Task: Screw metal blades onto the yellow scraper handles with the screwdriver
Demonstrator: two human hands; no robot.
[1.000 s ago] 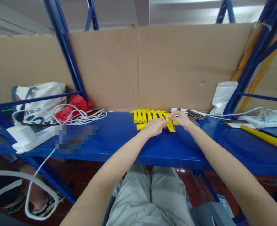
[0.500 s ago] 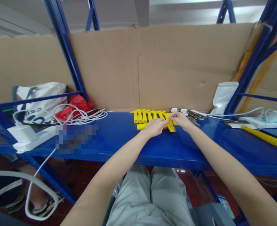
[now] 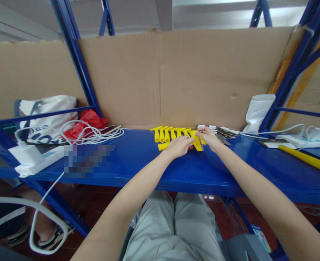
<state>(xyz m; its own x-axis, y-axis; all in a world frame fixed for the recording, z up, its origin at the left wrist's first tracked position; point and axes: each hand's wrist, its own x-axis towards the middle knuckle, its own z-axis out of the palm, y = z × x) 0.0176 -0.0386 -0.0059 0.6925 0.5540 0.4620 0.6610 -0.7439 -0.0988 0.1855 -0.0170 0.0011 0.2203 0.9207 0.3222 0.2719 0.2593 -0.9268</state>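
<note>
Left hand (image 3: 179, 146): fingers bent, nearly closed on the near yellow piece (image 3: 197, 145); undersides out of sight.
Right hand (image 3: 208, 138): thumb and forefinger drawn together at the upper part of the same piece; cannot tell whether pinching anything small.
Held thing: between both hands, over the table (image 3: 138, 159); flat and flaring toward the near end, partly covered by fingers.
Yellow row (image 3: 164, 135): rounded, smooth handles side by side, just behind the left hand; right end partly blocked by the hands.
Loose yellow piece (image 3: 163, 146): lying in front of the row, right end hidden by the left hand.
Strips (image 3: 223, 137): thin, dark and metallic, heaped beside the right hand, too small to count.
Tabletop: blue, glossy, cut off at both sides.
Cardboard (image 3: 119, 83): brown, creased, upright along the back.
Left end: looped white cable (image 3: 105, 136), crumpled red plastic (image 3: 90, 122), printed cloth bag (image 3: 49, 108), white power strip (image 3: 40, 164); beside these, a pixelated patch (image 3: 89, 161), contents unreadable.
Right end: white pouch (image 3: 258, 114) leaning near the blue frame (image 3: 287, 78); long yellow bar (image 3: 306, 159).
Below: dark red floor (image 3: 246, 217), dim; another person's foot (image 3: 53, 233) at lower left, partly behind a white tube (image 3: 32, 232).
</note>
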